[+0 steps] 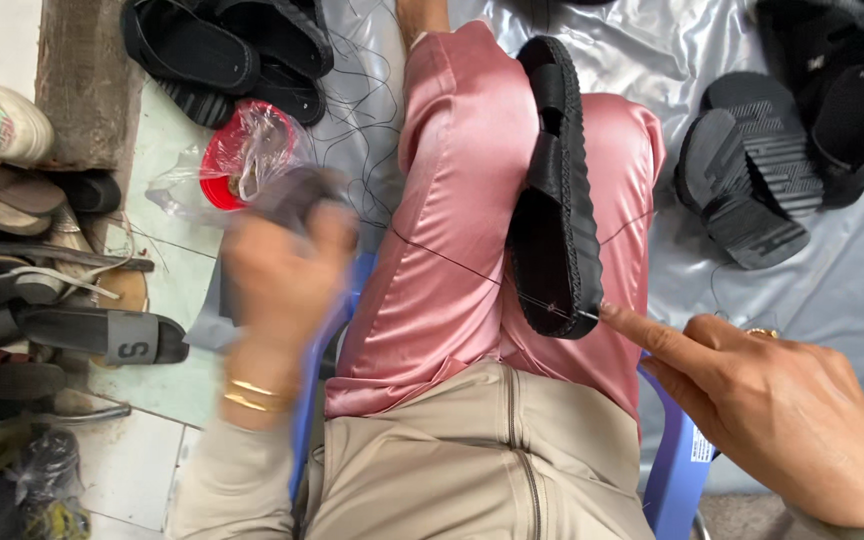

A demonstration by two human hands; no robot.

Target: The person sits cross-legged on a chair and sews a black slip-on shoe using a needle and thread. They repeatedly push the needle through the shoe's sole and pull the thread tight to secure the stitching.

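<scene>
A black thick-soled sandal [557,190] stands on edge on my lap, between my knees in pink satin trousers [457,210]. My right hand [772,410] points its index finger at the sandal's near end, the fingertip touching where a needle and a thin dark thread [452,262] enter the sole. The thread runs taut across my left thigh to my left hand [282,280], which is blurred, closed and raised at the left, pulling the thread. A dark cloth or pad seems wrapped on that hand.
Several black sandals lie on a silver sheet [852,290] at the right [752,180] and at the top left [222,50]. A red container in a plastic bag [242,155] sits at the left. Mixed shoes [12,300] pile along the left edge. I sit on a blue plastic stool [677,470].
</scene>
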